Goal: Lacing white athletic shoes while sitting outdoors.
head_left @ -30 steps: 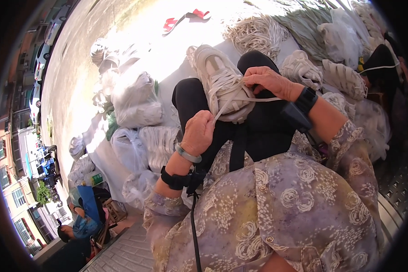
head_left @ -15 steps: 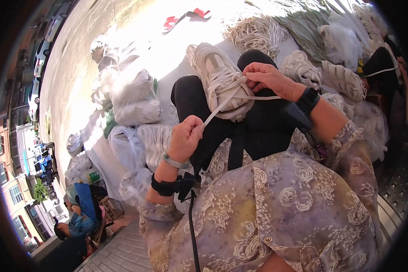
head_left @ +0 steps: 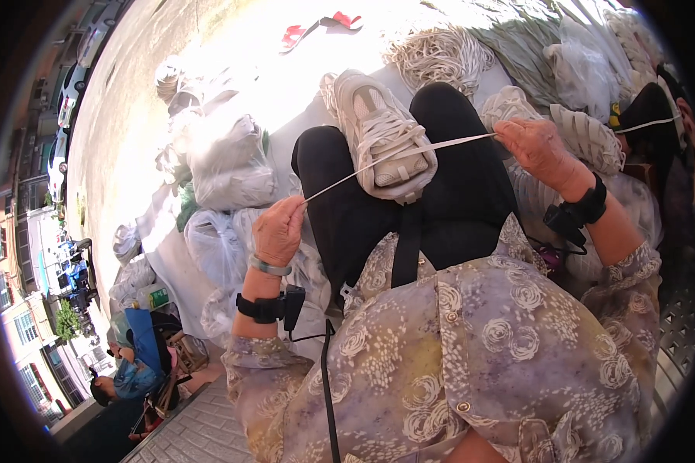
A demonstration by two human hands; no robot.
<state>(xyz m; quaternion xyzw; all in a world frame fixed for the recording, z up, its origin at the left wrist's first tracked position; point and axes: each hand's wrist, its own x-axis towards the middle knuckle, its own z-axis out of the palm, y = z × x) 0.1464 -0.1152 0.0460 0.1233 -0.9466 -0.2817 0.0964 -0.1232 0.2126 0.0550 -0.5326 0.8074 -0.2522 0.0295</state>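
Between my knees rests a light beige sneaker [head_left: 378,139], its heel opening toward me and its laces threaded across the tongue. A flat off-white shoelace [head_left: 448,143] is stretched taut over the shoe, from one hand to the other. My left hand [head_left: 278,228], closed, pinches one end left of my knee. My right hand [head_left: 539,150] is closed on the other end, beyond my right knee. Both wrists wear black straps with small boxes.
Plastic-bagged bundles [head_left: 232,170] lie on a pale sheet at the left. A heap of loose laces [head_left: 439,58] lies beyond the shoe. More pale shoes [head_left: 587,139] and a clear bag [head_left: 583,65] sit at the right. A person in blue [head_left: 135,374] sits at the lower left.
My hands have moved apart, the right one outward to the right and the left one outward to the left. The lace between them has drawn straight above the shoe's opening.
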